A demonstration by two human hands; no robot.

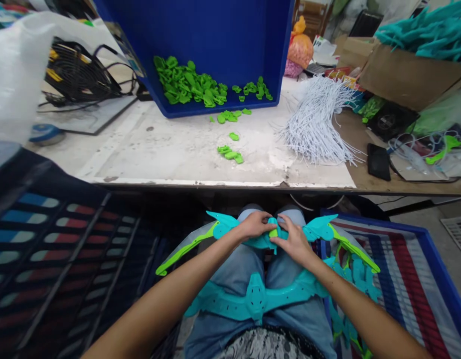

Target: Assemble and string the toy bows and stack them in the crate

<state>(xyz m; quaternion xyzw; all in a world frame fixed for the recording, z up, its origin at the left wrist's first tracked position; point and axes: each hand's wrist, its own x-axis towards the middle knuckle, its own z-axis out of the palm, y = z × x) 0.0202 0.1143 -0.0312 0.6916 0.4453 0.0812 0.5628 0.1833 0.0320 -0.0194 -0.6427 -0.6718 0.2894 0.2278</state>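
Observation:
Over the knees lies a turquoise plastic toy bow with green curved ends. My left hand grips its middle from the left, fingers closed. From the other side my right hand pinches the same middle part with thumb and fingers. Between both hands sits a small bright green plastic piece, pressed against the bow's centre; the fingers partly hide how it fits. Nearer the body, another turquoise bow part rests across the thighs.
On the worktable a blue bin lies tipped toward me, holding many green pieces. A bundle of white strings and a black phone are to the right. Crates flank the legs; the right blue crate contains turquoise parts.

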